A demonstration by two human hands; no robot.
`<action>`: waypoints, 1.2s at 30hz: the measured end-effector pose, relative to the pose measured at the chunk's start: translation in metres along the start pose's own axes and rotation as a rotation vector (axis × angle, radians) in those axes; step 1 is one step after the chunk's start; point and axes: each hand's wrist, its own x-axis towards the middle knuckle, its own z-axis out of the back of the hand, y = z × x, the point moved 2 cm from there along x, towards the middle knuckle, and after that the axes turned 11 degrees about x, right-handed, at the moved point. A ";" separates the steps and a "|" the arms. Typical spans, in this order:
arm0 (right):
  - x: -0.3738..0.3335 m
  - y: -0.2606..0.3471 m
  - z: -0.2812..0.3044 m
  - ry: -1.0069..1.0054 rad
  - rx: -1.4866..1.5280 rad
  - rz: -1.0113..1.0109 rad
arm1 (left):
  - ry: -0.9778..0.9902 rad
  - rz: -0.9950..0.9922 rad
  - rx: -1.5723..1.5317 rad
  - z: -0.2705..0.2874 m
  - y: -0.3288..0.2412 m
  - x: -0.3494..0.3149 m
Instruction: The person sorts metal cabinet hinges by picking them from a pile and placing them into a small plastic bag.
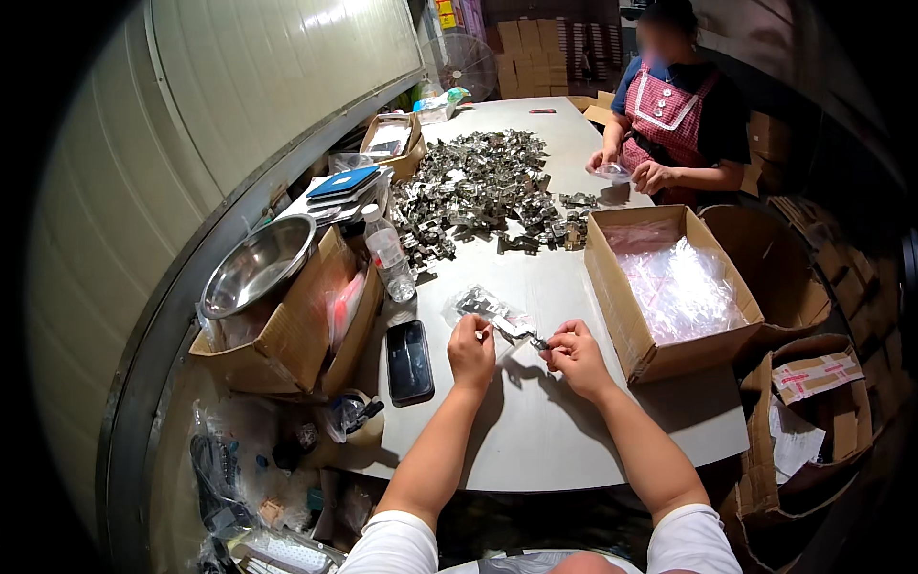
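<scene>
Near the front of the table, my left hand (472, 354) is closed in a pinch at the edge of a small clear plastic bag (459, 308). Shiny metal pieces show inside the bag. My right hand (580, 360) pinches a small metal hinge (539, 342) at the bag's near right side. Whether the hinge's far end is inside the bag, I cannot tell. Beyond my hands spreads a large heap of similar metal hinges (478, 187). To the left of my left hand lies a black phone (409, 362).
A carton of clear bags (669, 354) stands at right. At left are a water bottle (386, 253) and a carton (277, 344) bearing a steel bowl (258, 266). Across the table, a person in a checked apron (669, 115) holds a clear bag. More cartons (808, 421) crowd the right side.
</scene>
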 end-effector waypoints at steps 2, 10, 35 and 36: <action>0.002 -0.004 -0.004 0.015 -0.139 0.070 | -0.006 0.010 -0.023 -0.001 0.001 0.000; 0.029 -0.024 -0.035 -0.075 0.407 -0.300 | -0.054 -0.005 -0.112 0.002 0.001 -0.001; 0.071 -0.030 -0.061 0.351 -1.197 0.260 | 0.511 0.086 0.588 0.033 0.003 0.004; 0.069 -0.022 -0.058 0.343 -1.210 0.306 | 0.518 0.078 0.590 0.038 0.000 0.005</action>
